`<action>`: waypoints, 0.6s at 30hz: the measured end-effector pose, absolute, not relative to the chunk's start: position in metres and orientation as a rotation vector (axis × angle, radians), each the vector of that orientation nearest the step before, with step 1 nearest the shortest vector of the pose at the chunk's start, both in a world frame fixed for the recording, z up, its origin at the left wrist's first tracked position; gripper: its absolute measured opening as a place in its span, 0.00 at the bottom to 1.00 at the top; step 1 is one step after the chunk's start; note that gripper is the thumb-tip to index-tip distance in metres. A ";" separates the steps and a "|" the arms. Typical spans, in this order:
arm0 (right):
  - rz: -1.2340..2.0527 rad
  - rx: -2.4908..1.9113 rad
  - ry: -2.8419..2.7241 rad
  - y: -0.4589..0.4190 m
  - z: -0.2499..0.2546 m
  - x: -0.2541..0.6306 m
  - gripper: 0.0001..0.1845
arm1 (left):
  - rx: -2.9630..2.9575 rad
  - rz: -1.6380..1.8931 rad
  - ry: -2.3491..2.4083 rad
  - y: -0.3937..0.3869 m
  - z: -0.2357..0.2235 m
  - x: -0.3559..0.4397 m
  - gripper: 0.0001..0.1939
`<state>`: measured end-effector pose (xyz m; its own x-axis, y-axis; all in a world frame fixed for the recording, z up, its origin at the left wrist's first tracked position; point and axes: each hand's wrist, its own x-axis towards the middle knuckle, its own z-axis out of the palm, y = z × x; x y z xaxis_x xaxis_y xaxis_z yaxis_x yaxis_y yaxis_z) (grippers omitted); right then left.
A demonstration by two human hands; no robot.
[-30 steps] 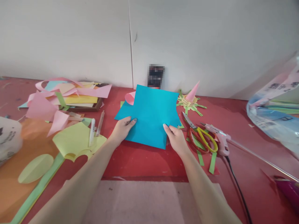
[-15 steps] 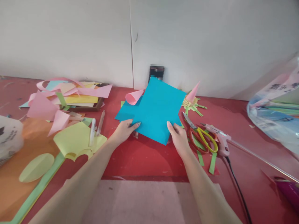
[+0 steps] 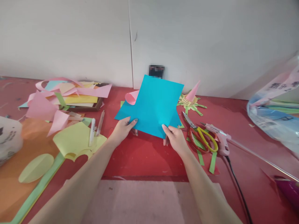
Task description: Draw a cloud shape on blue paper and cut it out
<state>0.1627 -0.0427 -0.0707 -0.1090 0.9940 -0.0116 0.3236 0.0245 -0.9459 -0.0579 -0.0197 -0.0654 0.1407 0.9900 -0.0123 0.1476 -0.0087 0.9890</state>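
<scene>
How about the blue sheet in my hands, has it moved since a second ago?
Yes, the sheet is higher, covering more of the dark object by the wall.

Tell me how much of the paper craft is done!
Looks done: a pink cone already stands on a paper flower. In hand is a blue sheet, held by the left hand and right hand. The pink roll looks loose, so it may be left; how much more, I can't tell.

We see a red table [image 3: 144, 158] with scissors [image 3: 201, 133] and a pink glue gun [image 3: 219, 138] lying at the right.
</scene>
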 end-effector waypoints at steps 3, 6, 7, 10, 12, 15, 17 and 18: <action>1.105 -1.388 -1.534 -0.043 -0.071 0.162 0.26 | 1.377 1.026 1.206 -0.022 -0.061 -0.057 0.17; 1.094 -1.376 -1.513 -0.042 -0.071 0.162 0.26 | 1.359 1.006 1.228 -0.025 -0.058 -0.057 0.18; 1.093 -1.373 -1.508 -0.042 -0.072 0.162 0.26 | 1.356 0.987 1.241 -0.025 -0.058 -0.057 0.18; 1.110 -1.359 -1.511 -0.044 -0.070 0.162 0.25 | 1.397 0.933 1.263 -0.025 -0.061 -0.057 0.18; 1.127 -1.342 -1.524 -0.045 -0.066 0.161 0.25 | 1.442 0.942 1.256 -0.023 -0.064 -0.059 0.17; 1.107 -1.329 -1.510 -0.048 -0.060 0.159 0.26 | 1.406 0.954 1.212 -0.021 -0.065 -0.061 0.16; 1.054 -1.354 -1.439 -0.048 -0.058 0.159 0.26 | 1.368 0.912 1.168 -0.021 -0.064 -0.063 0.16; 1.028 -1.368 -1.379 -0.047 -0.059 0.160 0.25 | 1.371 0.880 1.142 -0.021 -0.064 -0.064 0.16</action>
